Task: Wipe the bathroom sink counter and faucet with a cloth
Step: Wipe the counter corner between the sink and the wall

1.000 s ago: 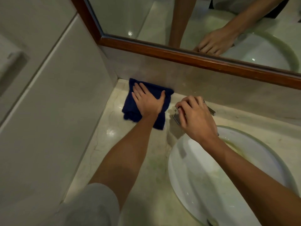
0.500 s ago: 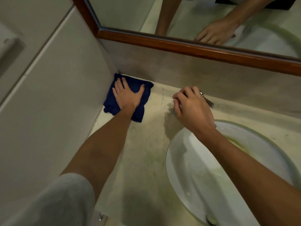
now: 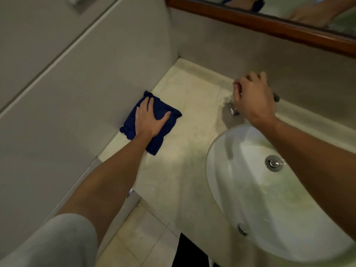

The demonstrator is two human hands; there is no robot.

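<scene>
The cloth (image 3: 154, 122) is laid flat on the table (image 3: 192, 116), against the side wall (image 3: 86, 83) at the left. The left hand (image 3: 149, 120) is pressed flat on the cloth. The basin (image 3: 250, 189) is sunk into the table to the right, with the drain (image 3: 274, 163) set in it. The tap (image 3: 234, 109) is mounted just behind the basin, before the back wall (image 3: 250, 54), and is covered by the right hand (image 3: 252, 97). The mirror (image 3: 308, 12) is hung above the back wall. The floor (image 3: 138, 234) is seen below the table's front edge.
</scene>
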